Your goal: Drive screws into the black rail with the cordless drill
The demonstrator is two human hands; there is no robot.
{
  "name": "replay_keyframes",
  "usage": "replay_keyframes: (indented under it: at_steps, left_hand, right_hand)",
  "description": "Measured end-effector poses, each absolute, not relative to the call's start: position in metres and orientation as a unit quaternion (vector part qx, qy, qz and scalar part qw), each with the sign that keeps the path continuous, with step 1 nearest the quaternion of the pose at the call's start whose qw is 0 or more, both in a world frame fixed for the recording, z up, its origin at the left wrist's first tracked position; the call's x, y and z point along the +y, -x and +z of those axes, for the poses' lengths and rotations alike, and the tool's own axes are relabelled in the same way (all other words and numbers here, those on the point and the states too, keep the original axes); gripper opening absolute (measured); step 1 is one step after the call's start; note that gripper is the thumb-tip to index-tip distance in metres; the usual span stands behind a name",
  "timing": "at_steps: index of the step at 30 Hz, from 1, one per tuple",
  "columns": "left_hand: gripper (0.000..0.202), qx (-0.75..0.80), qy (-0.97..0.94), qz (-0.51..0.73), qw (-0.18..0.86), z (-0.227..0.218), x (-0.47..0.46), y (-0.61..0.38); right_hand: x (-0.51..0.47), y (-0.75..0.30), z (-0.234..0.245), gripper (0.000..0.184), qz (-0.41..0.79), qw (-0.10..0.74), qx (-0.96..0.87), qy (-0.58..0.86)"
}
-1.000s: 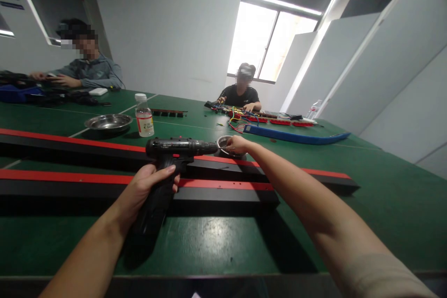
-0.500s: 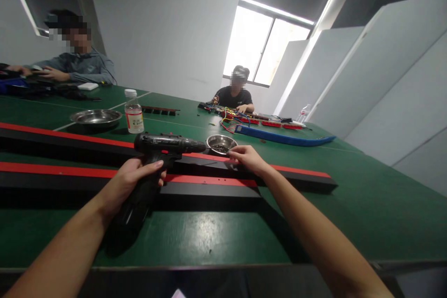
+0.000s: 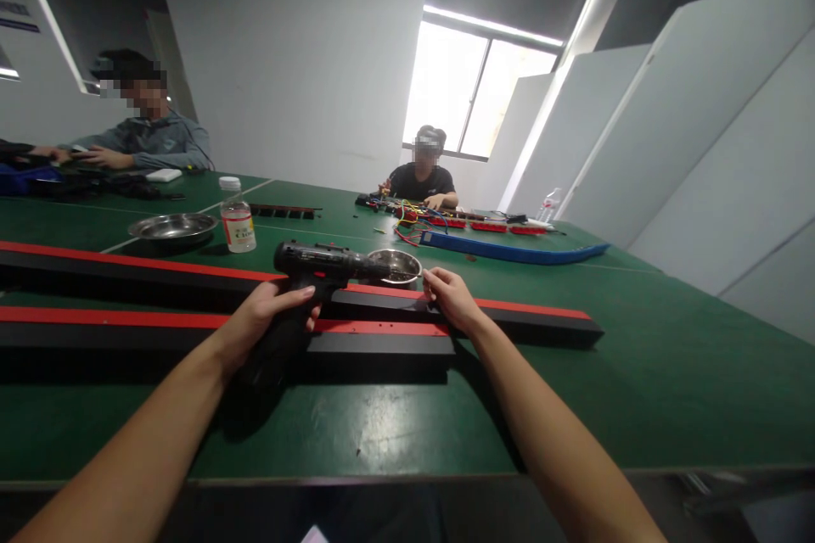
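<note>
A black cordless drill (image 3: 318,265) is gripped by its handle in my left hand (image 3: 264,318), its bit pointing right. My right hand (image 3: 451,297) is closed in a pinch at the tip of the bit; whatever lies between the fingers is too small to make out. Just behind the drill's chuck stands a small metal bowl (image 3: 413,256) with small dark pieces in it. Beneath both hands lie two long black bars with red tops, the nearer bar (image 3: 382,344) and the farther bar (image 3: 541,324). Small holes show in the nearer red strip.
On the green table (image 3: 675,373) stand a wide metal dish (image 3: 171,227) and a labelled bottle (image 3: 238,225). A blue curved strip (image 3: 509,247) lies behind, beside coloured wires (image 3: 407,221). Two people, one person (image 3: 424,178) opposite and another person (image 3: 159,136) at left, sit working.
The drill in my left hand has moved right, bringing its bit up to my right hand's fingertips. The view has shifted slightly.
</note>
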State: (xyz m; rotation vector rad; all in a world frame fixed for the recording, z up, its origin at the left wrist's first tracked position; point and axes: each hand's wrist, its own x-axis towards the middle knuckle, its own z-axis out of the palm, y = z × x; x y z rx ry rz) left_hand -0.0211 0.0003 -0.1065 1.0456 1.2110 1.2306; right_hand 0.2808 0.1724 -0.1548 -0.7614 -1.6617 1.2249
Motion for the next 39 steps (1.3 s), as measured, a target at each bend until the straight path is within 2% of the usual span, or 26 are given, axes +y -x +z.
replay_keyframes:
  at_steps: [8,16,39]
  left_hand:
    - [0.028,0.497,-0.377,0.542,0.563,-0.117,-0.002,0.028]
    - [0.031,0.494,-0.414,0.532,0.549,-0.122,-0.004,0.031]
    - [0.033,0.503,-0.418,0.523,0.546,-0.117,-0.008,0.028]
  right_hand:
    - [0.174,-0.280,-0.160,0.049,0.464,0.439,-0.705,0.308]
    - [0.173,-0.278,-0.158,0.053,0.439,0.421,-0.729,0.314]
    - [0.169,-0.279,-0.155,0.050,0.401,0.389,-0.768,0.314]
